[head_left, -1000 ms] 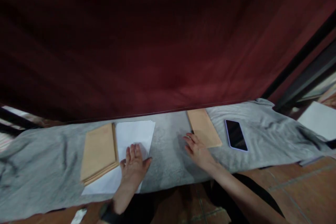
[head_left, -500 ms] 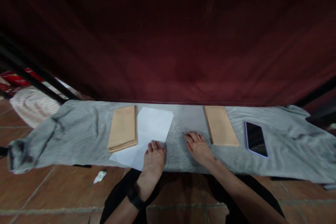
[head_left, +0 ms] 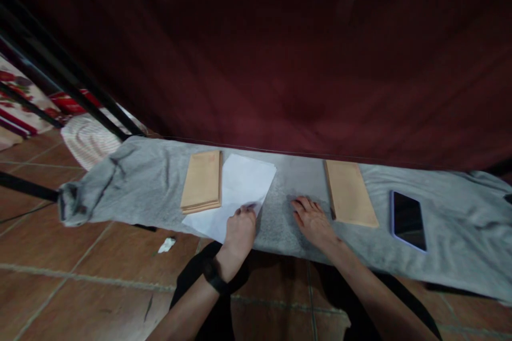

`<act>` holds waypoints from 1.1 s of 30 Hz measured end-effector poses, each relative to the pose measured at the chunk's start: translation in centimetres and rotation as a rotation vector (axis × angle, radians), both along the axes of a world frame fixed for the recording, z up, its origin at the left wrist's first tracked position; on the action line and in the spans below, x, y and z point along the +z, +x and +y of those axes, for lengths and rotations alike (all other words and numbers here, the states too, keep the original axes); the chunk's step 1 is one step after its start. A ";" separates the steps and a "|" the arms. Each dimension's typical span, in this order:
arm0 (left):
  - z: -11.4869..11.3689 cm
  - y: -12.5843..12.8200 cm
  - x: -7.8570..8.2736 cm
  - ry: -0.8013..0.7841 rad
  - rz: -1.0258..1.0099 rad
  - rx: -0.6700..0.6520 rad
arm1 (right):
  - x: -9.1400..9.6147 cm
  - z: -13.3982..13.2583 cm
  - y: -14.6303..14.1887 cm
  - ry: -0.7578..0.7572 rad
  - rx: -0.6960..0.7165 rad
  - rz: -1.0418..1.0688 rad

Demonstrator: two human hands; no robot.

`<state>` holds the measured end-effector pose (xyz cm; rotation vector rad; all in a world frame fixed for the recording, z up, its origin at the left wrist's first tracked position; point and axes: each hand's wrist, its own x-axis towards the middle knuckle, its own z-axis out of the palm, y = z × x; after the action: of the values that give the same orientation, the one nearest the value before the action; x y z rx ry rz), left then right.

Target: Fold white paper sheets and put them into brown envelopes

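1. White paper [head_left: 248,175] — partly under left brown stack [head_left: 201,178], spreading towards three o'clock.
2. Left hand [head_left: 240,229] curled at paper's five-o'clock edge — can't tell if pinching; right hand [head_left: 316,226] loosely spread.
3. Likely step: gripping paper; next calls for secure hold.

- Setting: a domestic interior, probably a room in a home, judging by its soft furnishings.
- Grey cloth [head_left: 140,186]: a plush, creased cover draped over a long, narrow surface.
- Dark red curtain [head_left: 256,74]: hangs behind the grey cloth.
- Tiled floor [head_left: 100,298]: terracotta-coloured, with pale joints, below the grey cloth.
- Striped fabric [head_left: 90,141] and flowered fabric [head_left: 36,90]: left of the grey cloth, beyond black bars [head_left: 28,186].
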<state>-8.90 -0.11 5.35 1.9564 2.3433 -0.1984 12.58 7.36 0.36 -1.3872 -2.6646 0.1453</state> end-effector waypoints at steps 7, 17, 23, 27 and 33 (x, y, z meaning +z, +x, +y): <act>0.3 0.6 0.7 0.016 0.092 -0.041 | -0.4 0.1 0.1 0.011 0.006 -0.001; 0.9 1.6 1.7 0.076 0.120 -0.062 | -0.4 0.4 0.0 0.005 0.012 0.013; 1.0 2.1 0.5 0.135 0.114 -0.096 | 0.0 0.4 -0.1 -0.010 0.002 -0.003; 1.4 2.0 0.2 0.105 0.108 -0.103 | 0.1 0.5 -0.1 -0.012 0.007 -0.010; 2.1 1.4 1.3 -0.009 -0.025 -0.067 | 0.1 0.5 0.1 0.000 0.019 0.009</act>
<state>-7.54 1.95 6.63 2.0234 2.2599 -0.1874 12.63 7.85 0.51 -1.3579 -2.6710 0.1535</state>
